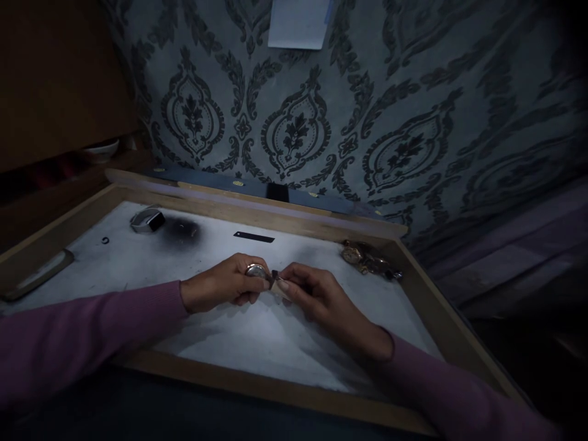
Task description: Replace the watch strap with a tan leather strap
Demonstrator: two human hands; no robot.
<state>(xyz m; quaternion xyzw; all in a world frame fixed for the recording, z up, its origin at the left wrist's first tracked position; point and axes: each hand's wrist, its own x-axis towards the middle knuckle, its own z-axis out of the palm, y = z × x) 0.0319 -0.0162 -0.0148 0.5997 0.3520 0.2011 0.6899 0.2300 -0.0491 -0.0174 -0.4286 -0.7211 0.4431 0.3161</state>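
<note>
My left hand is closed around a round watch with a shiny silver rim, its dial side turned up. Just to the right, my right hand pinches a small dark piece between thumb and fingers, right beside the watch. The dim light hides whether this piece is part of the watch's strap. Both hands meet above the white floor of a shallow wooden-sided tray, their fingertips nearly touching.
A dark flat blade-like strip lies behind my hands. At the back left sits a smartwatch near a sooty smudge; a small black ring and a phone-like object lie further left. Several metal watches are heaped at right.
</note>
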